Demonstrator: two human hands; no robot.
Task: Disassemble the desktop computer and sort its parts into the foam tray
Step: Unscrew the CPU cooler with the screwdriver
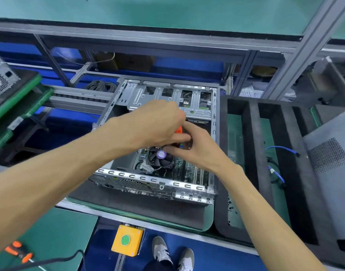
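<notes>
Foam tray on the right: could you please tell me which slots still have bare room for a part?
The foam tray has bare room in its left slot. The middle slot holds blue cables; the right end lies under the grey side panel.

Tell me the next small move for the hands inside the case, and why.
Probably keep working the orange-handled tool at its spot just above the CPU fan. Both the left hand and right hand meet there inside the open computer case, and the fan still sits on the motherboard.
</notes>
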